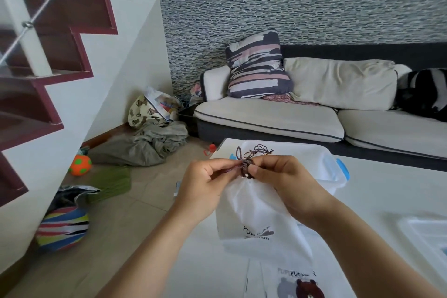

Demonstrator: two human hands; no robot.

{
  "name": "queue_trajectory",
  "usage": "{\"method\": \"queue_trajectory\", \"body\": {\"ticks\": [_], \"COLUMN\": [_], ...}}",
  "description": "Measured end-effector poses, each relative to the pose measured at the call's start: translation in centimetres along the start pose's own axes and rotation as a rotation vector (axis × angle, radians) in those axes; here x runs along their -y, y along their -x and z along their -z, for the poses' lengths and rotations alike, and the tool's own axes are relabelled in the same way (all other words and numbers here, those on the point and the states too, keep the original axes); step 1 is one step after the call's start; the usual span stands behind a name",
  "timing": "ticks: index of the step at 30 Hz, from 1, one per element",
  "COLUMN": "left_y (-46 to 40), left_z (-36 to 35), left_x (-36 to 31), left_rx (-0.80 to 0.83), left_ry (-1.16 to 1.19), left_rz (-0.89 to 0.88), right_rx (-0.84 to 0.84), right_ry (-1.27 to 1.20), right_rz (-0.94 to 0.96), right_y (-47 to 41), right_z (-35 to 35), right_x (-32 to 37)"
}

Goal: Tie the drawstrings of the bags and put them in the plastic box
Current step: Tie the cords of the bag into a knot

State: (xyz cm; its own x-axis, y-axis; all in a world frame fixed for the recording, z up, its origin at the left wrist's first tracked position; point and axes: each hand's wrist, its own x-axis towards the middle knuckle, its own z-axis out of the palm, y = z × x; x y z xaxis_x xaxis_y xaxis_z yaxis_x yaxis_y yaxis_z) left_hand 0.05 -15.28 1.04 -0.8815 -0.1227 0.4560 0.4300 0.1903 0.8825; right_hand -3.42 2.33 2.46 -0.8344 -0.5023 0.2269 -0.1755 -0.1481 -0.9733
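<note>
Both grips pinch the brown drawstring (245,164) at the gathered neck of a white bag (256,213): left hand (205,184) at 9 o'clock of the knot, right hand (287,181) at 3 o'clock. Bag hangs above the table (377,191), partly screening the plastic box (321,164) at 12 o'clock, which has blue latches. Bag print reads "POPULAR", blurred. Second flat bag (297,283) at 6 o'clock bears "POPULAR" and a bear figure. Sofa (278,118) beyond; orange ball (80,165) and grey cloth (145,145) on floor at 10 o'clock.
</note>
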Motion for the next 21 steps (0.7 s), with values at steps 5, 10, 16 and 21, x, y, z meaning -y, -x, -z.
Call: {"method": "queue_trajectory", "body": {"ticks": [5,10,16,21], "left_y": [0.0,0.0,0.1,0.4], "left_z": [-0.3,-0.4,-0.9,-1.4], "left_x": [-0.2,0.1,-0.6,-0.8], "left_rx": [0.010,-0.014,0.022,0.029], "left_ry": [0.022,-0.006,0.043,0.116], "left_rz": [0.038,0.060,0.151,0.239], "right_rx": [-0.006,-0.083,-0.129,-0.138], "right_ry": [-0.144,-0.123,-0.085,-0.034], "right_rz": [-0.083,-0.119,-0.161,-0.132], "right_y": [0.2,0.3,0.4,0.3], "right_z": [-0.4,-0.5,-0.1,0.1], "right_x": [-0.3,-0.2,0.3,0.2]}}
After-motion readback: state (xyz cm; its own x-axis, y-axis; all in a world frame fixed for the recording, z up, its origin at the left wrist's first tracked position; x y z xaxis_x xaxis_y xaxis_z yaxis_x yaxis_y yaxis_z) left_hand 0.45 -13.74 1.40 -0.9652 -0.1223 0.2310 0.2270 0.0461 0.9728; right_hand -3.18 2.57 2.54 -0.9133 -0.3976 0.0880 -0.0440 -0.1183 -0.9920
